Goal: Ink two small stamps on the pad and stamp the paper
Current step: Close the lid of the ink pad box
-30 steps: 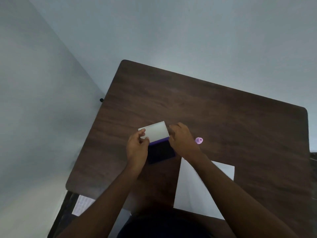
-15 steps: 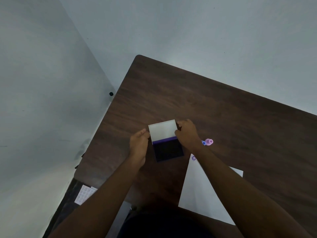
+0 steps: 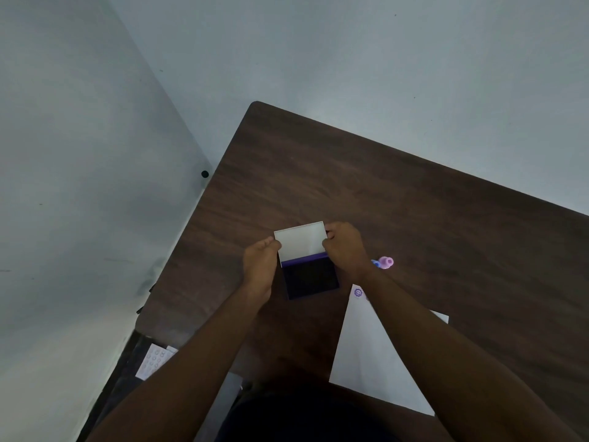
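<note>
The ink pad [image 3: 310,278] lies on the dark wooden table [image 3: 414,202], its white lid [image 3: 301,242] swung up at the far side and the dark purple ink surface showing. My left hand [image 3: 260,266] touches the lid's left edge with fingertips. My right hand [image 3: 344,248] grips the lid's right edge. A pink stamp [image 3: 386,262] and a blue stamp [image 3: 375,263] lie just right of my right wrist. The white paper [image 3: 366,352] lies to the near right, partly under my right forearm, with a purple print [image 3: 358,292] at its far corner.
Grey walls meet at a corner left of the table. A small sheet with printed marks [image 3: 154,362] lies on a low dark surface at the near left. A small black knob [image 3: 204,174] sits by the table's left edge.
The camera has shifted, so everything sits further right in view. Both hands stay at the lid's edges, and the lid stands a little further open. The paper's printed corner and the blue stamp have come into view.
</note>
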A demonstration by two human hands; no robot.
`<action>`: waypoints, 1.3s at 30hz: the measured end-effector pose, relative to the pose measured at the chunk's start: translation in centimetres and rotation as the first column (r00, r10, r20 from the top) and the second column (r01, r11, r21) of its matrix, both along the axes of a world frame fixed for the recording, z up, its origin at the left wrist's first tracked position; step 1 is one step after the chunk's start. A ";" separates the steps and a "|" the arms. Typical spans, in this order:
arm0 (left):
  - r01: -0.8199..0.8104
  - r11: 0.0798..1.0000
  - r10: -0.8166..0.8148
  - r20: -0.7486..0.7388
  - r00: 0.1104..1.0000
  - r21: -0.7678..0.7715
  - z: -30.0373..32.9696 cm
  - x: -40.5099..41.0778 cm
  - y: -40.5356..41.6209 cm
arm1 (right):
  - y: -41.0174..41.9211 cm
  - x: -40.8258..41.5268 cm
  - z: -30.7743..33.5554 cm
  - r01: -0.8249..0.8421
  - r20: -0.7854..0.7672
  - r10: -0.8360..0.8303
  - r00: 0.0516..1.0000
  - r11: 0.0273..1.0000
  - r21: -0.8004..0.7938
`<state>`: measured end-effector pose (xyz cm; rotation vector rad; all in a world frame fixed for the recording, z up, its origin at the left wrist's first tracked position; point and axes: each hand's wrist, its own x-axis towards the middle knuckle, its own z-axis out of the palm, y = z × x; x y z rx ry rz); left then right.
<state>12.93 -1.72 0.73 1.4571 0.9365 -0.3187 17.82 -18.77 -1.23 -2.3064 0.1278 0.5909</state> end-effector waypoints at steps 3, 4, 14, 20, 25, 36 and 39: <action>-0.005 1.000 0.006 0.029 1.000 -0.005 0.7 -0.1 0.1 | -0.1 -0.1 0.7 0.039 0.008 -0.040 0.999 0.999 0.028; -0.002 1.000 0.002 0.043 0.999 -0.008 1.0 -0.3 0.1 | -0.1 -0.1 1.0 0.052 0.000 -0.052 0.999 0.998 0.037; 0.045 0.999 -0.040 0.158 0.987 -0.030 1.9 -2.3 0.7 | -1.7 -2.0 2.8 0.237 -0.087 -0.223 0.971 0.950 0.205; 0.038 0.996 -0.023 0.179 0.984 -0.083 2.1 -4.7 1.0 | -2.4 -3.9 3.8 0.318 -0.122 -0.300 0.946 0.932 0.173; 0.013 0.987 0.016 0.173 0.985 -0.162 1.8 -6.4 0.9 | -3.2 -5.9 4.0 0.370 -0.139 -0.347 0.927 0.909 0.195; 0.061 0.991 -0.036 0.196 0.980 -0.122 1.8 -8.9 0.6 | -4.1 -8.4 4.4 0.399 -0.140 -0.380 0.914 0.904 0.154; 0.075 0.992 -0.057 0.169 0.984 -0.099 1.5 -9.5 0.4 | -4.1 -8.8 3.9 0.360 -0.133 -0.345 0.929 0.925 0.124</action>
